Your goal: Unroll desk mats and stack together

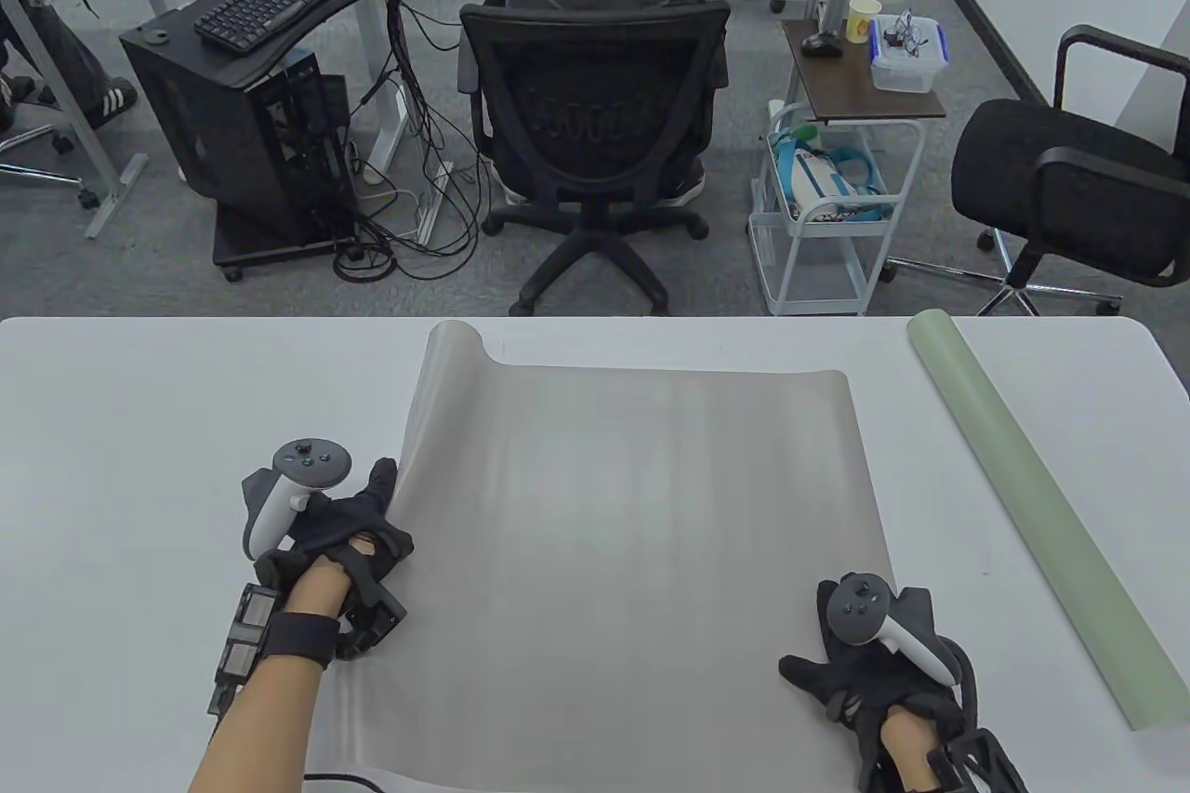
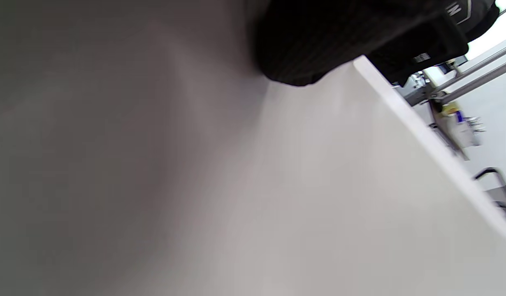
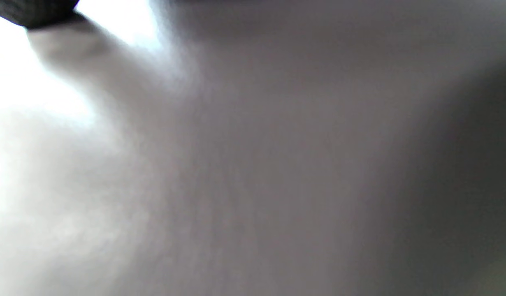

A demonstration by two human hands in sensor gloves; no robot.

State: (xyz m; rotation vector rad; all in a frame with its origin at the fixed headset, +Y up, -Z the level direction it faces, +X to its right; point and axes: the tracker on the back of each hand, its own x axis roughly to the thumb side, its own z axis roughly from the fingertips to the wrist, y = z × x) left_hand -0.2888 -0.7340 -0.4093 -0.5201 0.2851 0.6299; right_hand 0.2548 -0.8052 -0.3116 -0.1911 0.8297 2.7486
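A grey desk mat (image 1: 632, 542) lies unrolled across the middle of the white table (image 1: 139, 421); its left edge still curls upward near the far corner. My left hand (image 1: 358, 514) rests on that left edge with its fingers stretched along it. My right hand (image 1: 851, 667) lies flat with spread fingers on the mat's near right corner. A pale green mat (image 1: 1032, 514) stays rolled into a long tube, lying diagonally to the right of the grey one. The left wrist view shows a gloved finger (image 2: 306, 41) close over a pale surface. The right wrist view is a grey blur.
Beyond the table's far edge a person sits in a black office chair (image 1: 595, 105) with their back to me. A white trolley (image 1: 827, 207) and another black chair (image 1: 1069, 170) stand further right. A computer tower (image 1: 242, 142) stands at the left.
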